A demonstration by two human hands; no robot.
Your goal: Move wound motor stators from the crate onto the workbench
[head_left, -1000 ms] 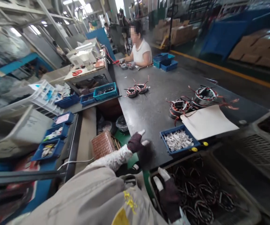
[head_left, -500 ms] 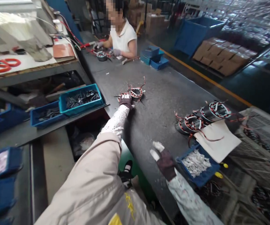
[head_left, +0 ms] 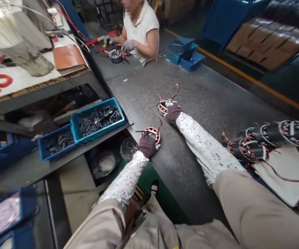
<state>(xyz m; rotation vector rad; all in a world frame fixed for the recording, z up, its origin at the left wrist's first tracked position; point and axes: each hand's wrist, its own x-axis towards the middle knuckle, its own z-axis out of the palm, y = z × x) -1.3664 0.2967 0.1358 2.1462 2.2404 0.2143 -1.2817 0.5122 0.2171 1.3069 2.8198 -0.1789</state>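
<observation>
My left hand (head_left: 147,145), in a dark glove with pale fingertips, grips a small wound motor stator (head_left: 152,134) on the grey workbench (head_left: 198,90) and hides part of its ring. My right hand (head_left: 173,112), gloved the same way, lies on a second wound stator (head_left: 163,108), with thin red lead wires rising from it. Both of my floral sleeves stretch forward across the bench edge. A stacked group of larger stators (head_left: 271,138) lies to the right of my right arm, on and beside a pale sheet of paper (head_left: 284,176).
A teal tray (head_left: 97,121) and a blue tray (head_left: 59,143) hold dark slender parts on a lower shelf left of the bench. At the far end, a co-worker's gloved hands (head_left: 120,45) work near another stator (head_left: 115,56). Blue crates (head_left: 183,52) stand beyond.
My right hand has moved from above the bench onto the second stator. My left hand has drawn its stator toward me, and the two stators now lie farther apart. The view has swung left.
</observation>
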